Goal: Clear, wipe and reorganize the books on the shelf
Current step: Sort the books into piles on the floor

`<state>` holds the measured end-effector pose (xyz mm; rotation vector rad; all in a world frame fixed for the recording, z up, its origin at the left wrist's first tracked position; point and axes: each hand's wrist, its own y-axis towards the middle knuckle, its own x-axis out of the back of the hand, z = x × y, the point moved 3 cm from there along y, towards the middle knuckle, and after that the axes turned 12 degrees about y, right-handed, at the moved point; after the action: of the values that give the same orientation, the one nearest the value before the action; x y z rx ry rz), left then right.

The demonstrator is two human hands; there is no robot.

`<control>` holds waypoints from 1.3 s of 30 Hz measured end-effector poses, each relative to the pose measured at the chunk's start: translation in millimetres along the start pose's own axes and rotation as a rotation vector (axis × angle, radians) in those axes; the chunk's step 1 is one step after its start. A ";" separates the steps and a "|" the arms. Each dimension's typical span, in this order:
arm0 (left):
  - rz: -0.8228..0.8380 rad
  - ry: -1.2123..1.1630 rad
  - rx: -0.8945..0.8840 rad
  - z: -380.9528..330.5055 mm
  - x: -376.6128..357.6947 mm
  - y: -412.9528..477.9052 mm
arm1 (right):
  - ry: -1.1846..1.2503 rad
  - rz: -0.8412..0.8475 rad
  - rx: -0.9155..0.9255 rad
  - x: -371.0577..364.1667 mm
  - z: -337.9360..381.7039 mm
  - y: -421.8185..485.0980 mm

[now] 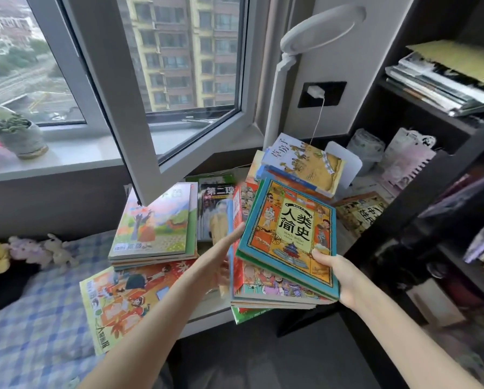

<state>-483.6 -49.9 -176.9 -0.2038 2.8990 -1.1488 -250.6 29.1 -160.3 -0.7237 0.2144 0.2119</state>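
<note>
the right hand (336, 276) grips the near right corner of a held stack (263, 287) of picture books, thumb pressed on the top teal-bordered book (291, 234), fingers hidden beneath. the left hand (221, 258), blurred, lies with straight fingers against the stack's left edge, gripping nothing. the stack tilts over the near edge of a pale ledge (207, 313). just to its right stands the dark upright of the shelf (420, 192), leaving little room on that side. to the left an orange magazine (122, 299) overhangs the ledge toward a checked blanket (38, 318). behind it sits a pile with a green cover (153, 223), and a dark-covered book (214, 209) fills the gap beside it. the corner of an open window sash (139, 122) hangs right above that pile. farther back a tilted book (305, 161) leans by the base of a white lamp (319, 32). soft toys (38, 251) lie on the blanket, a potted plant (19, 136) sits on the sill, and stacked papers (443, 80) fill an upper shelf.
</note>
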 end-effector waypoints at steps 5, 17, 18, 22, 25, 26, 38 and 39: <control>-0.001 0.058 0.019 -12.5 6.2 4.5 | 0.097 0.037 -0.053 5.1 -9.3 -6.7; 0.013 0.182 0.006 -18.0 19.1 13.9 | 0.191 0.036 0.032 -11.3 -16.1 -16.5; 0.002 0.189 0.002 -16.8 21.7 15.7 | 0.183 0.035 0.034 -12.2 -17.5 -18.8; 0.077 0.191 -0.032 -6.4 24.1 21.6 | 0.164 0.028 0.035 -10.0 -24.9 -33.4; 0.155 0.105 -0.018 3.1 18.1 17.6 | 0.162 0.030 0.038 -5.4 -33.8 -47.4; 0.176 0.082 -0.026 5.6 17.0 15.8 | 0.160 0.035 0.047 -4.3 -36.1 -52.1; 0.049 0.110 -0.072 55.7 -47.0 -70.0 | 0.107 0.201 0.035 67.6 -64.5 -124.0; 0.033 0.111 -0.079 62.2 -56.5 -78.9 | 0.100 0.220 0.029 76.5 -66.4 -129.8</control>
<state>-414.6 -142.0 -170.2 -0.0961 3.0348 -1.0759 -151.0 -101.4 -147.3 -0.6822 0.3925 0.3817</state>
